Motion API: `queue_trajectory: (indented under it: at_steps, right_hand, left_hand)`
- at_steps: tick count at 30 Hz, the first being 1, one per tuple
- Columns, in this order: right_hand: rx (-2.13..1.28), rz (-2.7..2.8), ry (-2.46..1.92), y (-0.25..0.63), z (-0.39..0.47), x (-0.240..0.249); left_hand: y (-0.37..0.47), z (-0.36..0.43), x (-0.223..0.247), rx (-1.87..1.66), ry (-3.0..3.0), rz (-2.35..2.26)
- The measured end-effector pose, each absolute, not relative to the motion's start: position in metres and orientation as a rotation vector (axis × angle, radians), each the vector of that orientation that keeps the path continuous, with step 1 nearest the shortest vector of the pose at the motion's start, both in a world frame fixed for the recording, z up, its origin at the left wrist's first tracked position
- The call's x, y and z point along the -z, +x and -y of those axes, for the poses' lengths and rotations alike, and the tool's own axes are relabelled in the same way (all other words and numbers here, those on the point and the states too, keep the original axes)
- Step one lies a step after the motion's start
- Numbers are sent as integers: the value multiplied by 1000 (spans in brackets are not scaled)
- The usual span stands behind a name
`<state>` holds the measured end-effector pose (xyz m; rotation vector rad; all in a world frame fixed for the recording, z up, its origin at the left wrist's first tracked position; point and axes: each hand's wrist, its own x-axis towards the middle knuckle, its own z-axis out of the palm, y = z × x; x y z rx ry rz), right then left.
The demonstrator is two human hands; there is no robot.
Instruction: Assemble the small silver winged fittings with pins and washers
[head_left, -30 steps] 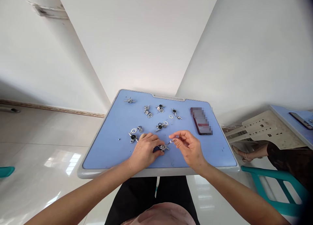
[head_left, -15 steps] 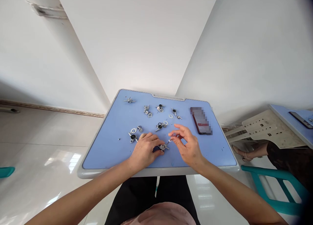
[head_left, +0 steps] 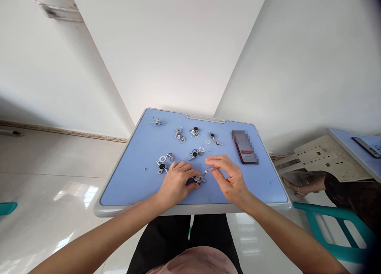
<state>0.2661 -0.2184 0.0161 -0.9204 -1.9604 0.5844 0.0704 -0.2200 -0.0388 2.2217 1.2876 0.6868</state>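
Near the front middle of the desk, my left hand [head_left: 178, 181] pinches a small metal valve part [head_left: 199, 180] between thumb and fingers. Thin metal stubs stick out of this part. My right hand [head_left: 228, 177] is beside it, its thumb and fingertips around the clear end of a small screwdriver [head_left: 207, 170]. The screwdriver's thin shaft slants down to the part; its tip is too small to make out. Just left of my left hand lies a similar part with a black round centre [head_left: 162, 166], near an oval metal plate [head_left: 162, 159].
More valve parts [head_left: 195, 153] and loose plates [head_left: 208, 141] lie across the blue desk [head_left: 125, 182]. A phone [head_left: 245, 149] rests at the right. Beyond are another desk [head_left: 342, 135], a green chair [head_left: 330, 248] and a person's leg [head_left: 312, 186].
My right hand's fingers have shifted slightly around the clear end of the screwdriver, and the hand sits a little lower and to the right. My left hand and the valve part stay in place.
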Motion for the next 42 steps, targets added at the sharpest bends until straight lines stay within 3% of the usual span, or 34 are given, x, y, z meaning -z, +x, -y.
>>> queue_trajectory:
  at_steps: [19, 26, 42]
  right_hand:
    - [-667, 1971, -957, 264, 220, -16]
    - [-466, 1951, -883, 264, 223, -18]
    - [-452, 1983, -798, 255, 224, -11]
  left_hand:
    - [70, 220, 38, -688, 2217, -1282]
    - [70, 220, 39, -698, 2207, -1292]
    - [70, 220, 39, -729, 2228, -1270]
